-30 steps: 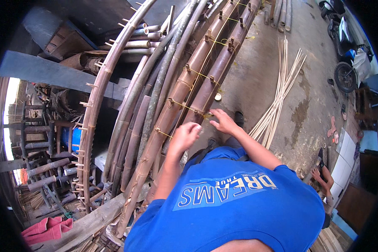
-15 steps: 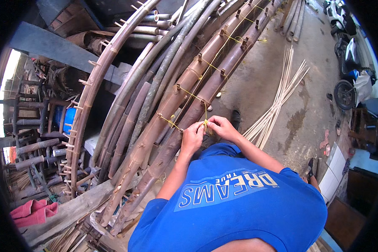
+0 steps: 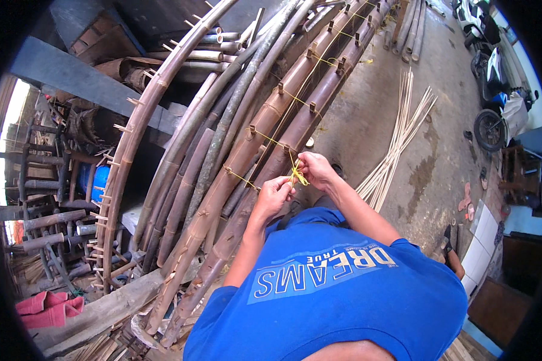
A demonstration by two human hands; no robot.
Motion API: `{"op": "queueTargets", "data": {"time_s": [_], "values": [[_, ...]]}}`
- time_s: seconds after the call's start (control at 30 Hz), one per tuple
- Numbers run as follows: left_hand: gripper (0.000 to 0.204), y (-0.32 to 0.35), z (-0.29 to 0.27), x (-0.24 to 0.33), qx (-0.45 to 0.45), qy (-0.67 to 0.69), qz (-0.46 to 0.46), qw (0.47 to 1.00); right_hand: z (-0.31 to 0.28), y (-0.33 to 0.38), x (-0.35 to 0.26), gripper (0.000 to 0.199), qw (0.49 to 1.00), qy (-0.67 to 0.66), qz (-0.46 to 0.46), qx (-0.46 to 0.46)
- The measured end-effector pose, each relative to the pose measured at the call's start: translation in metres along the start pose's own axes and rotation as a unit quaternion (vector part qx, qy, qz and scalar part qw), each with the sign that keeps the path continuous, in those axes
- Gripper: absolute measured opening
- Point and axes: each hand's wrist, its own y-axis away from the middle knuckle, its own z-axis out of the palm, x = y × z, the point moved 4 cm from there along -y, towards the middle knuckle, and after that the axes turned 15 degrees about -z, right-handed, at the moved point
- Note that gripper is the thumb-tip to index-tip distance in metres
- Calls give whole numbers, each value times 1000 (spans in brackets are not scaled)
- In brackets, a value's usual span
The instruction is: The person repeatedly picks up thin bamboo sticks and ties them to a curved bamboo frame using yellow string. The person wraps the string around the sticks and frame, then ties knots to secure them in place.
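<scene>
A small tangle of yellow string is stretched between my hands. My left hand pinches its lower side, thumb against fingers, beside the near bamboo pole. At the upper right of the tangle, my right hand is closed on the string with its fingertips. One strand runs up from the tangle to a short wooden peg in that pole. A second bamboo pole lies alongside, also set with pegs. Yellow string crosses between the pegs of both poles.
On the left stands a curved bamboo pole with thin pegs, near several loose bamboo poles. Thin bamboo sticks lie crossed on the concrete floor to the right. A motorcycle is farther right. A red cloth lies at lower left.
My hands have drawn slightly apart, the right one upward and the left one downward. More of the yellow tangle shows between them. The whole view has shifted slightly.
</scene>
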Motion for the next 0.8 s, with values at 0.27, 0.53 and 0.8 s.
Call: {"op": "queueTargets", "data": {"time_s": [0.27,0.53,0.8], "values": [[28,-4,19,10,65,32,67,995,18,44,-91,20,867,421,-253,-87],[25,-12,30,23,100,-6,94,991,15,58,-64,31,941,289,-157,-82],[22,-6,37,37,189,-137,181,955,0,45,-74,34,973,224,-50,-8]]}}
